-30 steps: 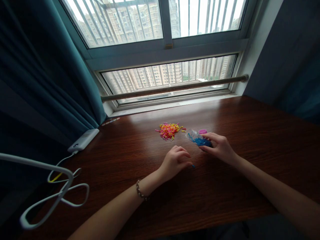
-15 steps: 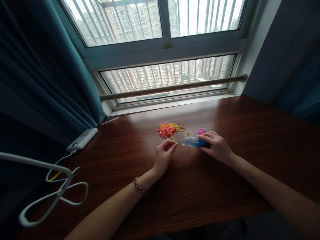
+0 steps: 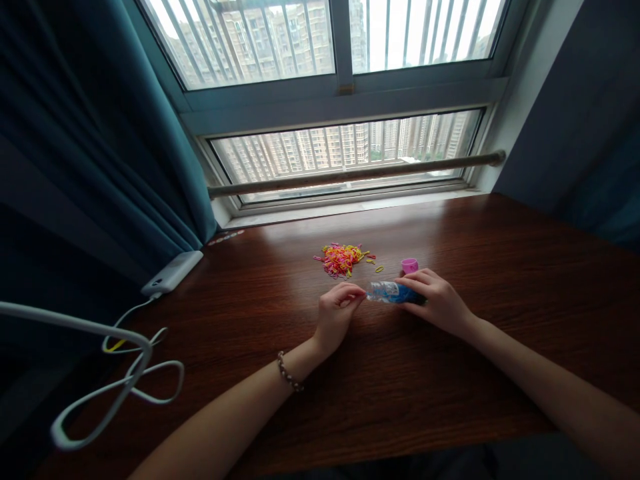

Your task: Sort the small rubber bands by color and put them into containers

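My right hand (image 3: 443,301) is closed round a small clear plastic bottle (image 3: 384,292) with blue contents. The bottle lies on its side, its open mouth toward my left hand (image 3: 337,313). The thumb and forefinger of my left hand are pinched together right at that mouth; whatever is between them is too small to make out. Just beyond both hands rests a pile of small rubber bands (image 3: 341,260) in pink, orange and yellow, with a yellow band (image 3: 379,269) lying apart. Behind my right fingers stands a pink cap (image 3: 409,265).
Under everything is a dark wooden table (image 3: 280,287) that reaches to the window. At the left edge a white power adapter (image 3: 173,273) has a looped white cable (image 3: 130,383). A blue curtain (image 3: 165,153) hangs behind it. A rail (image 3: 360,175) crosses the window.
My left hand's fingertips have moved right, up to the bottle's mouth. The small blue bit seen at them earlier is no longer visible. The whole view has shifted slightly.
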Demonstrator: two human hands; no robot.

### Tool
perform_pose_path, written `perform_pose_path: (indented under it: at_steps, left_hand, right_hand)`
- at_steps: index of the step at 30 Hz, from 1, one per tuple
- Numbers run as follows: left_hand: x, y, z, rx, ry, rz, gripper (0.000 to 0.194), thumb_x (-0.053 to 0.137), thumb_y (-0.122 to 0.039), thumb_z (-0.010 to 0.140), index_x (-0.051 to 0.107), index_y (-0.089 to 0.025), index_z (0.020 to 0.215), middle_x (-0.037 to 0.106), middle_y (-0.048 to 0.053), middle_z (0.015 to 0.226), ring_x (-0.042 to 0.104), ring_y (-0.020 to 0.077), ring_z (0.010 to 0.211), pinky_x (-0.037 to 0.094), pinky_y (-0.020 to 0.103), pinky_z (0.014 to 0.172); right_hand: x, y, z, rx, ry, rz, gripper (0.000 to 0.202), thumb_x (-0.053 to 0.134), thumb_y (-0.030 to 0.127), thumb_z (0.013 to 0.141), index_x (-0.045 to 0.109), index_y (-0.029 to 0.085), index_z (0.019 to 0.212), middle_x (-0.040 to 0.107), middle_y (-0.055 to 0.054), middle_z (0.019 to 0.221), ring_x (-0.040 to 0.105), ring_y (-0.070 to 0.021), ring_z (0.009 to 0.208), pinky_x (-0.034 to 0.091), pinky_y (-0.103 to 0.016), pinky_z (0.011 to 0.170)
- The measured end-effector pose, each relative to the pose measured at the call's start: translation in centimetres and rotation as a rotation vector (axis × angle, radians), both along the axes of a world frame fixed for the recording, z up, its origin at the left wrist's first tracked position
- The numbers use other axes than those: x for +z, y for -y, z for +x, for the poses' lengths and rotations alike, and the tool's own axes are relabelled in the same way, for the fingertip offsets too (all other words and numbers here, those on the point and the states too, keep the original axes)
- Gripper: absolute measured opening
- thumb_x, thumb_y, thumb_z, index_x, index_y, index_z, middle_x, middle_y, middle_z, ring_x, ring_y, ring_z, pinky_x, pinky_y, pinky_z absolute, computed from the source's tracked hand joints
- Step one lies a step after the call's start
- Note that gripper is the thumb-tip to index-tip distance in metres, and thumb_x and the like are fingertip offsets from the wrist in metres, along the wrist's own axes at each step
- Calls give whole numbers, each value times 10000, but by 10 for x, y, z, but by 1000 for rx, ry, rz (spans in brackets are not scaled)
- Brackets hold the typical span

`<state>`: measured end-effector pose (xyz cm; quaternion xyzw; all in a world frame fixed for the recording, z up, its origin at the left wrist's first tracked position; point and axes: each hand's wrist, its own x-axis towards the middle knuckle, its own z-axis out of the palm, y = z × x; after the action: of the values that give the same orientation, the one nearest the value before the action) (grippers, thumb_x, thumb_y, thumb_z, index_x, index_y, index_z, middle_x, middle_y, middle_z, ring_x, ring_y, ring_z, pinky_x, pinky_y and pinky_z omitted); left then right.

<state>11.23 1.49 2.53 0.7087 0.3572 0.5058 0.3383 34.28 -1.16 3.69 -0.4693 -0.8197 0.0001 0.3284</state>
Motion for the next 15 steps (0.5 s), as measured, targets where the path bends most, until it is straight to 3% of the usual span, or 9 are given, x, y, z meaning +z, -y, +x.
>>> perform_pose_path:
  at_steps: [3, 8, 12, 15]
  left_hand:
    - [1, 0, 0, 7, -68, 120, 103, 601, -253, 762, 670, -180, 740, 621, 40, 778, 573, 136, 721, 474, 256, 670]
    - [2, 4, 1, 2, -57, 90, 149, 550, -226, 802, 622, -191, 927, 662, 42, 859, 595, 138, 760, 474, 271, 727]
    - [4, 4, 1, 15, -1, 73, 181, 516, -223, 821, 575, -180, 987, 638, 59, 961, 588, 133, 792, 468, 272, 745]
    - [4, 3, 0, 8, -9, 39, 128, 492, -244, 833, 584, -162, 868, 638, 49, 837, 585, 140, 777, 460, 272, 737]
  right_hand:
    - [0, 0, -1, 8, -2, -4, 412, 638, 270, 706, 579, 263, 1113, 627, -55, 995, 534, -248, 936, 468, -404, 817]
    - [-1, 1, -3, -25, -58, -26, 387, 646, 300, 701, 596, 253, 1081, 631, -56, 999, 546, -250, 945, 462, -406, 834]
    - [-2, -4, 3, -246, -432, -55, 377, 613, 405, 726, 581, 198, 1040, 643, -76, 969, 598, -239, 879, 489, -396, 789]
    - [-3, -13, 16, -401, -750, -92, 421, 595, 472, 719, 544, 164, 1002, 651, -88, 902, 631, -222, 783, 523, -362, 694]
